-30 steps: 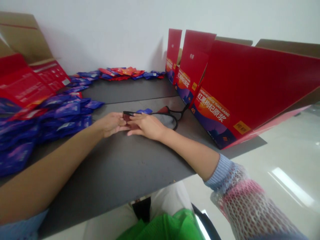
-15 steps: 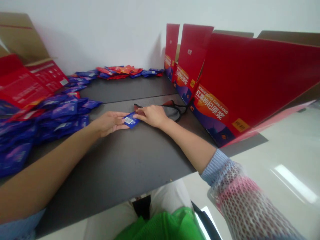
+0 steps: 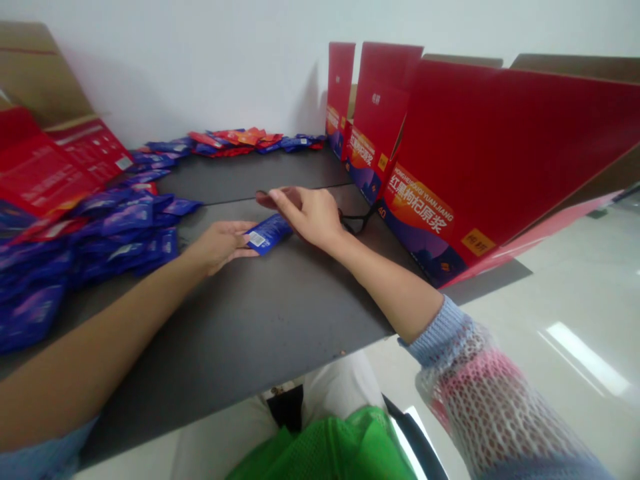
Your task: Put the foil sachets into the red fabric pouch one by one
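In my left hand [image 3: 223, 245] a blue sachet [image 3: 270, 233] with a white barcode label is pinched by its near left corner, its far end reaching under my right hand. My right hand [image 3: 315, 215] is closed on a pair of sunglasses [image 3: 263, 197] with brownish lenses. One lens shows past the thumb, and a dark temple arm [image 3: 356, 219] sticks out behind the hand toward the red boxes. The fingers hide most of the frame.
Blue and red sachets [image 3: 125, 220] lie heaped on the left of the dark table [image 3: 240, 320], with a row [image 3: 235, 140] along the wall. Several tall red cartons [image 3: 480, 147] line the right side. An open red carton [image 3: 45, 160] stands at left.
My right hand has come off the sachet and raised the sunglasses from the table. More of the sachet now shows, still in my left hand.
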Tool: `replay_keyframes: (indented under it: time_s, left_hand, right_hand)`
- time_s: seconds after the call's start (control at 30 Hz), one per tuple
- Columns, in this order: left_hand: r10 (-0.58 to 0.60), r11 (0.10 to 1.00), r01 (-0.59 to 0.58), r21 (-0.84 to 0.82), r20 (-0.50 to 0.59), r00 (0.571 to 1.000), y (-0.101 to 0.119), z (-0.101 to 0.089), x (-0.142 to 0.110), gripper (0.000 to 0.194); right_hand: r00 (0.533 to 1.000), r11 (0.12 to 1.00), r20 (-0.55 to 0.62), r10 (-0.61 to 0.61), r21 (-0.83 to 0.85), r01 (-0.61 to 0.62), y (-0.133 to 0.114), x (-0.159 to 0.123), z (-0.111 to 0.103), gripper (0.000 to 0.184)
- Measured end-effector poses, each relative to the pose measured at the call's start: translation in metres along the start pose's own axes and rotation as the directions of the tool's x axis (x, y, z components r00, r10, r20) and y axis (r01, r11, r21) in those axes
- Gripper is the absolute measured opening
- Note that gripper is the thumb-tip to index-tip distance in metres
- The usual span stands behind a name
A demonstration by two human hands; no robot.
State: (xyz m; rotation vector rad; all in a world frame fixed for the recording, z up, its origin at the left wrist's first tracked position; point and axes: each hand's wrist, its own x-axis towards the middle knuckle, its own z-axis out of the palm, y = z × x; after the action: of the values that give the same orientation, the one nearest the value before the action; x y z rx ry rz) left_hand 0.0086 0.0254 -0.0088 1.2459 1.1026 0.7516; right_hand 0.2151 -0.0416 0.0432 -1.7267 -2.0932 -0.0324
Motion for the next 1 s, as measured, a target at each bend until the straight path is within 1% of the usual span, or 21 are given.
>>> replay_keyframes:
  time_s: [0.07,0.13,0.2,0.27,0.33,0.4,0.5,0.57,0.63,0.7,0.73,0.83,0.93,0.97,1.0]
  left_hand:
    - [0.009,1.000,-0.009,0.006,0.037,0.999,-0.001,-0.001,0.001,0.030]
    - [0.024,1.000,-0.025,0.006,0.095,0.995,-0.002,-0.002,0.001,0.030]
    - [0.042,0.999,-0.041,-0.007,0.140,0.989,-0.003,-0.003,0.001,0.037]
    - [0.053,0.999,-0.052,-0.013,0.144,0.988,-0.004,-0.003,0.001,0.045]
    - [0.050,0.999,-0.050,-0.001,0.131,0.990,-0.005,-0.003,0.002,0.043]
    - [0.041,0.999,-0.042,0.005,0.125,0.991,-0.004,-0.002,0.002,0.037]
    - [0.027,1.000,-0.027,0.001,0.114,0.993,-0.002,-0.001,0.000,0.031]
    - [0.017,1.000,-0.017,-0.003,0.088,0.996,0.001,-0.001,-0.001,0.031]
    - [0.005,1.000,-0.005,-0.008,0.061,0.998,0.003,-0.001,-0.003,0.033]
    - [-0.007,1.000,0.007,-0.009,0.033,0.999,0.005,0.002,-0.004,0.033]
    - [-0.013,1.000,0.013,-0.007,0.013,1.000,0.005,0.004,-0.004,0.032]
    - [-0.011,1.000,0.014,0.024,-0.107,0.994,0.004,0.015,-0.005,0.029]
    - [0.036,0.997,-0.015,0.080,-0.265,0.964,0.002,0.025,-0.006,0.030]
    - [0.049,0.996,-0.024,0.088,-0.293,0.955,0.001,0.027,-0.007,0.029]
    - [0.052,0.996,-0.028,0.085,-0.299,0.953,0.002,0.028,-0.007,0.029]
  right_hand:
    - [0.984,0.985,0.054,-0.171,0.021,0.170,-0.006,-0.003,0.004,0.060]
    - [0.945,0.955,0.137,-0.296,0.030,0.295,-0.011,-0.005,0.010,0.057]
    - [0.909,0.931,0.206,-0.363,0.042,0.363,-0.015,-0.006,0.018,0.057]
    - [0.884,0.912,0.230,-0.408,0.054,0.407,-0.018,-0.008,0.024,0.057]
    - [0.880,0.906,0.223,-0.419,0.049,0.419,-0.019,-0.009,0.027,0.057]
    - [0.901,0.923,0.211,-0.380,0.026,0.384,-0.017,-0.008,0.029,0.058]
    - [0.935,0.955,0.211,-0.285,-0.023,0.296,-0.007,-0.002,0.030,0.056]
    - [0.960,0.976,0.209,-0.188,-0.073,0.206,0.003,0.005,0.033,0.055]
    - [0.980,0.986,0.190,-0.052,-0.144,0.081,0.013,0.014,0.036,0.056]
    - [0.985,0.979,0.164,0.061,-0.200,-0.027,0.023,0.020,0.038,0.057]
    - [0.984,0.975,0.152,0.091,-0.213,-0.057,0.026,0.022,0.039,0.056]
    - [0.984,0.972,0.135,0.120,-0.215,-0.089,0.034,0.022,0.036,0.053]
    - [0.976,0.960,0.106,0.189,-0.230,-0.161,0.038,0.016,0.028,0.052]
    - [0.973,0.955,0.088,0.214,-0.229,-0.189,0.038,0.014,0.024,0.054]
    - [0.971,0.952,0.064,0.231,-0.221,-0.211,0.037,0.012,0.019,0.056]
